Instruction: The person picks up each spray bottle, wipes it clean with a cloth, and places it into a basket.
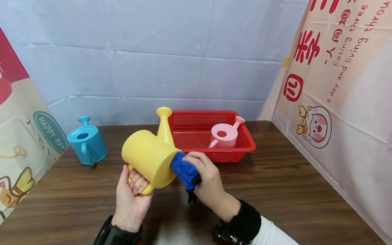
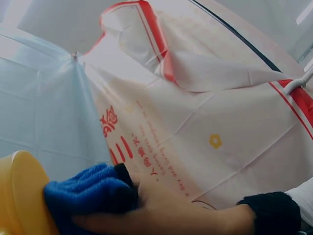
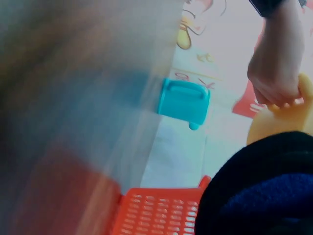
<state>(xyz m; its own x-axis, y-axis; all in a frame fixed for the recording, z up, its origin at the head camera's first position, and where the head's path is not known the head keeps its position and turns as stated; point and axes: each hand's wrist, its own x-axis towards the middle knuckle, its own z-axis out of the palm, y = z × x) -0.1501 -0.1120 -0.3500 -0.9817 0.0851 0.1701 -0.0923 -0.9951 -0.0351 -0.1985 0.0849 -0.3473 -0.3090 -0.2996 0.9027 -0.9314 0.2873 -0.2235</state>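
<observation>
- Yellow watering can [image 1: 148,154], one — centre of the head frame, tipped on its side above the tabletop; spout pointing up, flat end turned to the lower right.
- Left hand [image 1: 133,200], lower centre-left; fingers curled round the yellow can's handle.
- Blue cloth [image 1: 183,169], folded, black-edged — just right of centre, touching the can's flat end near its rim.
- Right hand [image 1: 209,182], right of the cloth; grips it in a bunch between thumb and fingers.
- Red plastic basket [image 1: 194,131], perforated, behind the hands, centre to centre-right.
- Pink watering can [image 1: 226,142], upright in the basket's right part, spout toward the upper right.
- Blue watering can [image 1: 95,144], upright, left of the frame, well apart from the basket; handle toward the viewer.
- Table [image 1: 70,197], dark wood-grain top, across the lower frame.
- Pale blue sheet [image 1: 137,75], creased, upper frame.
- Printed cloth hanging [image 1: 358,146], red characters and a cartoon face, right side.
</observation>
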